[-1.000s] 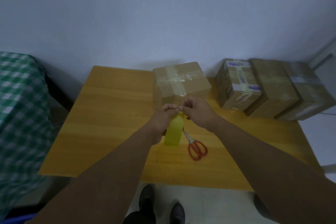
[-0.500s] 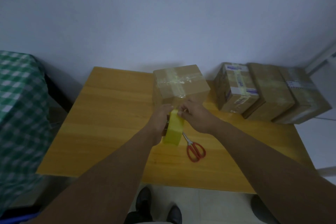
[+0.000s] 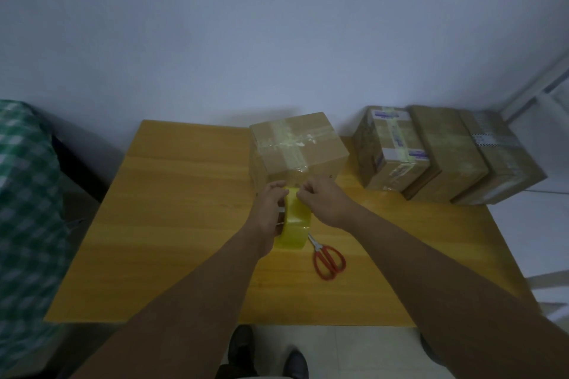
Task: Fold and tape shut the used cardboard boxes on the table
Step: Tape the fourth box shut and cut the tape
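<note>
- Green checked cloth (image 3: 27, 194) lying far to the left of both hands, off the bench (image 3: 184, 224).
- Left hand (image 3: 269, 209) gripping the yellow tape roll (image 3: 295, 226), fingers curling round its left side and holding it just above the bench.
- Cardboard box (image 3: 297, 144) sitting just beyond both hands, flaps down, tape strips crossing on its top.
- Right hand (image 3: 323, 201) pinching at the top of the roll, apparently picking at the loose tape end; the end itself is too small to make out.
- Red scissors (image 3: 328, 258) lying on the bench just nearer than the right hand, beside the roll.
- Three more boxes (image 3: 446, 157) sitting in a row well to the right of the right hand, all looking taped.
- Step, as I'm judging it: freeing the tape end for another strip on the near box. The next move is calling for pulling out a length, pressing it onto the box, then cutting it with the scissors.
</note>
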